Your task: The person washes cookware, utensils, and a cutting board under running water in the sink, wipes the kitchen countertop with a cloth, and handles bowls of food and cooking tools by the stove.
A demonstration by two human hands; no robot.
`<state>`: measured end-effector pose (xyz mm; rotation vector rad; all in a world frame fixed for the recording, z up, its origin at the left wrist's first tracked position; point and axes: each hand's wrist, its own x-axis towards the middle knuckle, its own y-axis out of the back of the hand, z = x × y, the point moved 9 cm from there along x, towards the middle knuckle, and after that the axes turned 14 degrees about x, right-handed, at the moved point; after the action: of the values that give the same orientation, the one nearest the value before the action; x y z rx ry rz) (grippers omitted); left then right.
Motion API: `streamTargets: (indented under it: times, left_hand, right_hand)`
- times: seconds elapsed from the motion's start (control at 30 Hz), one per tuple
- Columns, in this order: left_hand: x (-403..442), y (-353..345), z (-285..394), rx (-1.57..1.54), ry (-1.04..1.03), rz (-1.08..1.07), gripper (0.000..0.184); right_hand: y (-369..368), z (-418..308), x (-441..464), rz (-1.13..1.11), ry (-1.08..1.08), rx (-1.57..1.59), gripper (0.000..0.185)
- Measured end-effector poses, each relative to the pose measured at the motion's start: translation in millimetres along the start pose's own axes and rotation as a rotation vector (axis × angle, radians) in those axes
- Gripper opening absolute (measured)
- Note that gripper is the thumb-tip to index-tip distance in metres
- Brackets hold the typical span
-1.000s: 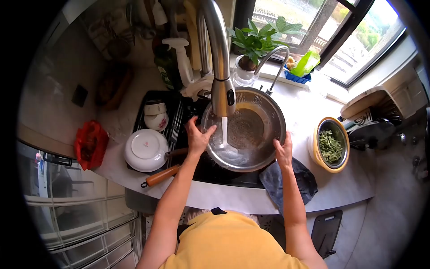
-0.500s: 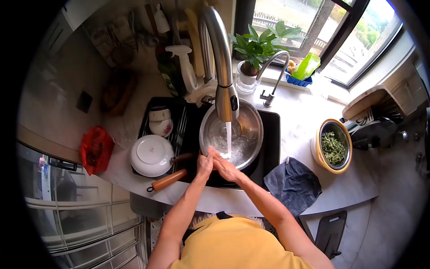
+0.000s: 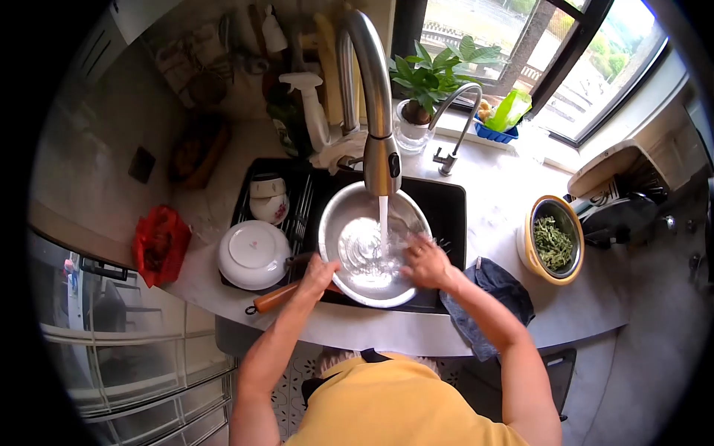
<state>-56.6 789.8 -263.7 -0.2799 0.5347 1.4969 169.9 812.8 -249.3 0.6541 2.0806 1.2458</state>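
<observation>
A shiny metal bowl [image 3: 343, 276] sits tilted in the dark sink [image 3: 450, 215], with water from the faucet [image 3: 382, 167] pouring into it. My left hand [image 3: 320, 274] grips the bowl's left rim, thumb over the edge. At the right side, my right hand [image 3: 428, 263] is over the rim, its slightly blurred fingers apart and reaching inside near the splashing water. Below my left wrist, a wooden handle [image 3: 275, 298] sticks out over the sink's front edge; what it belongs to is mostly hidden under the bowl.
Left of the sink, an upturned white bowl [image 3: 254, 254] and stacked cups [image 3: 268, 199] lie in a rack. A dark cloth [image 3: 500, 291] hangs over the counter's front edge. Farther right stands a yellow-rimmed bowl [image 3: 529, 249] of chopped greens. A small tap [image 3: 446, 160] rises behind the sink.
My hands, together under the stream before, have moved apart to the bowl's two sides. The bowl has shifted toward me and tilted, and my left hand has taken hold of its rim.
</observation>
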Motion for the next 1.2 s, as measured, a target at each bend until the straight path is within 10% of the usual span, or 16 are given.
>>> streamTargets:
  times: [0.2, 0.27, 0.53, 0.73, 0.77, 0.97, 1.07, 1.2]
  left_hand:
    - [-11, -54, 7, -0.157, 0.065, -0.117, 0.037]
    - [-3, -59, 3, -0.139, 0.068, -0.181, 0.037]
    - [-5, -51, -29, -0.198, 0.134, -0.129, 0.041]
    - [3, -12, -28, -0.247, 0.024, -0.012, 0.038]
    - [2, -13, -19, -0.236, 0.017, -0.025, 0.038]
    - [7, -36, -8, -0.203, -0.040, -0.001, 0.036]
    - [-9, -21, 7, -0.172, -0.031, 0.027, 0.034]
    - [-16, 4, 9, -0.145, 0.003, 0.046, 0.038]
  right_hand:
    - [15, 12, 52, 0.411, -0.001, 0.070, 0.064]
    - [-3, -9, 65, 0.147, -0.118, 0.314, 0.070]
    - [5, -61, 72, 0.342, 0.460, 0.096, 0.069]
    - [-7, 2, 78, 0.277, 0.112, -0.175, 0.065]
    - [-16, 2, 68, -0.004, -0.233, 0.485, 0.066]
    - [-11, -69, 82, 0.183, 0.422, 0.545, 0.065]
    - [0, -6, 85, 0.130, 0.144, 0.098, 0.065]
    - [-19, -8, 57, -0.152, 0.064, 0.329, 0.072]
